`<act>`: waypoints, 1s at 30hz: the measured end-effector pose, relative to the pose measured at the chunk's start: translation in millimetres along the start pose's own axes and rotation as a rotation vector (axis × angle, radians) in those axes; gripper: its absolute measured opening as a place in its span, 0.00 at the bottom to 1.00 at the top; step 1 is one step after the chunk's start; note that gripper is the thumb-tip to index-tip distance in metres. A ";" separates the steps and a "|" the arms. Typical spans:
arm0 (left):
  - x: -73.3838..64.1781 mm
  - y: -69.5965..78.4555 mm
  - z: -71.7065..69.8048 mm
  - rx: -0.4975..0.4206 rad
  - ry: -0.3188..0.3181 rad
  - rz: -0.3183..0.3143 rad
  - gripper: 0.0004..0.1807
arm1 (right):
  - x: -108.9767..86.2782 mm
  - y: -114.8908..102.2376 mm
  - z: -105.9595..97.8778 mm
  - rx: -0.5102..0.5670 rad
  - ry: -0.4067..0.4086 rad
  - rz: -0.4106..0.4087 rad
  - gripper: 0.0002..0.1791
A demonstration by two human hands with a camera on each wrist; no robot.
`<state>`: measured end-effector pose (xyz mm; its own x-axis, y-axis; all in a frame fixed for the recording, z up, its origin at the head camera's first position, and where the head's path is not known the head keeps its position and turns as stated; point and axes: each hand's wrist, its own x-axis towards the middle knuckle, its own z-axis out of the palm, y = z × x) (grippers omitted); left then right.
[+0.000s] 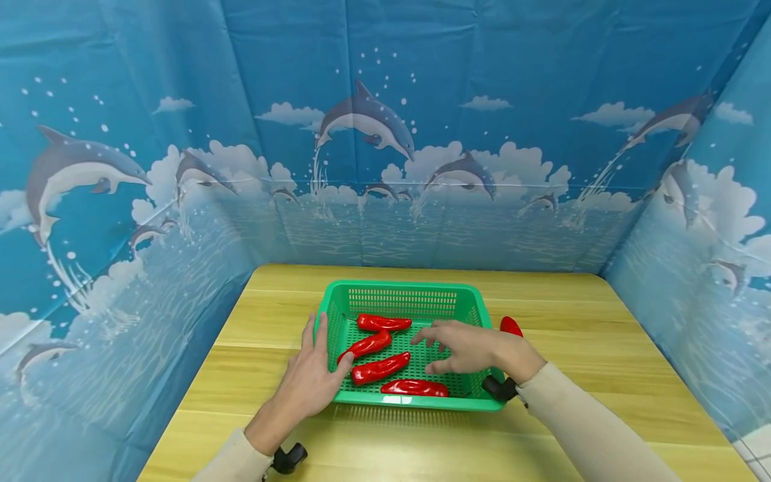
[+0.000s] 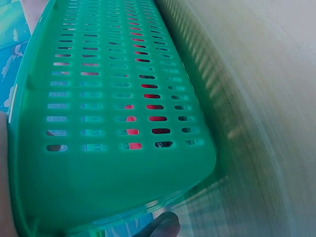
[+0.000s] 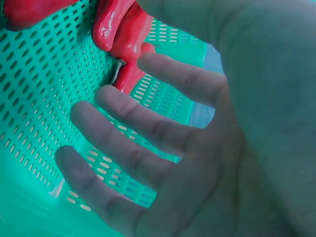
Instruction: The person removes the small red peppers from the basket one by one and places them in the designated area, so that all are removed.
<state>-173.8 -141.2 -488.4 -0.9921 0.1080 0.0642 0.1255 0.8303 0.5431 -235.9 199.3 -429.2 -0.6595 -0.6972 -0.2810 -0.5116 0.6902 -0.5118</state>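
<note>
A green plastic basket (image 1: pixel 415 399) holds several red chili peppers (image 1: pixel 381 369) with glossy skins. My left hand (image 1: pixel 313 378) holds the basket's left front corner, thumb over the rim and fingers along the outer left side. In the left wrist view a fingertip (image 2: pixel 167 226) shows below the basket's end wall. Over the right part of the basket hovers my right hand (image 1: pixel 464 346), fingers spread and slightly bent, with nothing in its grasp. The right wrist view shows its fingers (image 3: pixel 133 148) apart from the peppers (image 3: pixel 131 37).
Another red chili pepper (image 1: pixel 510 326) lies outside the basket on the right, partly hidden by my right wrist. Everything stands on a light wooden table (image 1: pixel 578 321). Blue dolphin-print sheets (image 1: pixel 421 227) enclose the table at the back and sides.
</note>
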 end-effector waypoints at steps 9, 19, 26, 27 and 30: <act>0.5 -0.6 0.1 0.013 0.006 -0.007 0.57 | 11.1 -2.7 1.5 -0.010 -0.058 -0.010 0.32; 2.4 0.5 0.9 -0.004 -0.003 -0.020 0.58 | 26.4 -2.1 3.2 0.015 -0.122 0.004 0.30; 1.4 0.8 0.1 0.002 0.003 -0.017 0.58 | 34.2 -4.2 6.1 0.047 -0.156 0.031 0.23; 1.3 0.8 0.0 0.000 0.003 -0.018 0.58 | 35.2 -4.6 6.6 0.048 -0.159 0.033 0.22; 1.5 0.8 -0.3 -0.008 0.003 -0.022 0.57 | 38.0 -6.3 7.8 0.043 -0.165 0.041 0.20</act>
<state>-175.2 -140.5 -487.6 -0.9946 0.0885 0.0550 0.1041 0.8282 0.5507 -253.5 167.0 -443.0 -0.5780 -0.6934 -0.4302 -0.4596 0.7122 -0.5305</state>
